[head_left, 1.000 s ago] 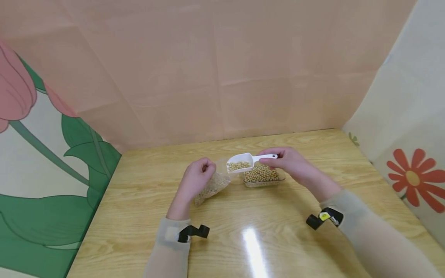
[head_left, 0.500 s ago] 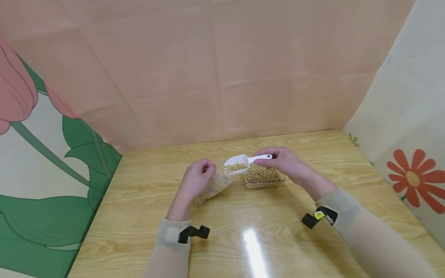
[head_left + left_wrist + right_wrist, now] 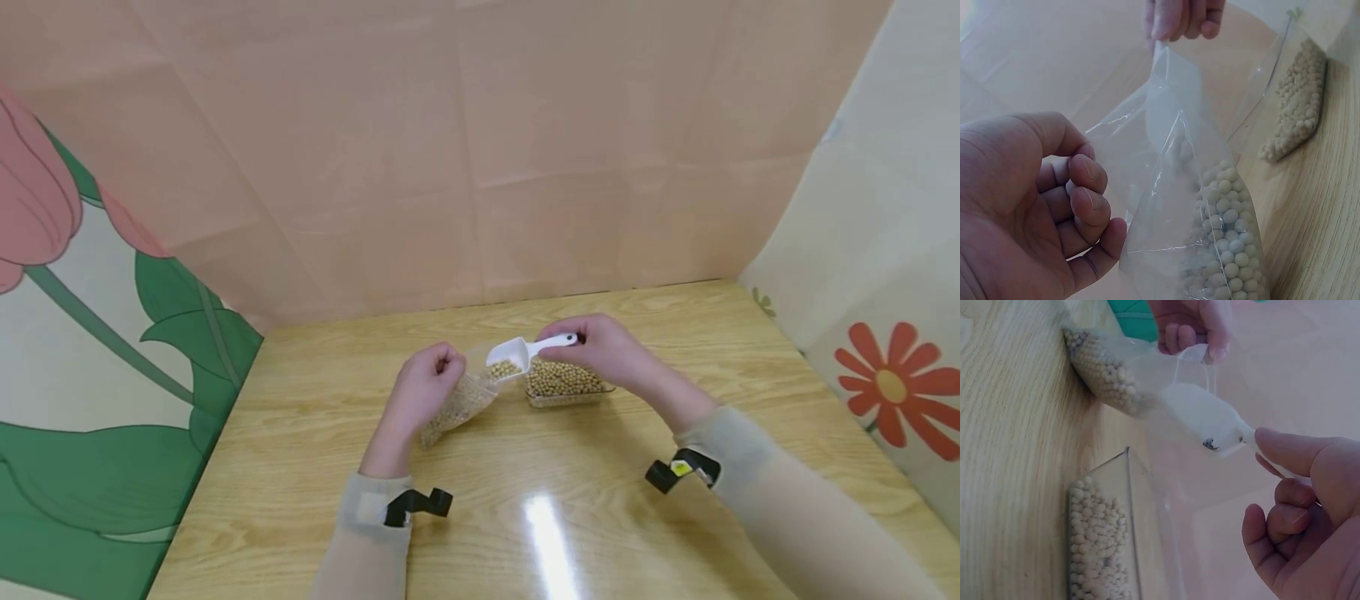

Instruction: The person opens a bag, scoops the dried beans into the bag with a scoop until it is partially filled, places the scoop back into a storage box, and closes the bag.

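My left hand (image 3: 423,379) pinches the rim of a clear plastic bag (image 3: 467,400), which leans on the table and is partly filled with pale round beans, plain in the left wrist view (image 3: 1229,237). Between thumb and fingers, my right hand (image 3: 600,346) grips the handle of a white scoop (image 3: 512,354). The scoop tilts down to the left with its front at the bag's mouth; beans (image 3: 504,367) lie in its front part. In the right wrist view the scoop's bowl (image 3: 1200,412) overlaps the bag's opening.
A clear rectangular container (image 3: 566,400) full of the same beans stands just right of the bag, below my right hand. The wooden table (image 3: 300,467) meets a pink backdrop (image 3: 480,167) behind and a flowered panel (image 3: 892,383) at the right.
My right hand has moved left with the scoop, bringing it from above the container to the bag's mouth and tilting its front downward. My left hand has stayed nearly still.
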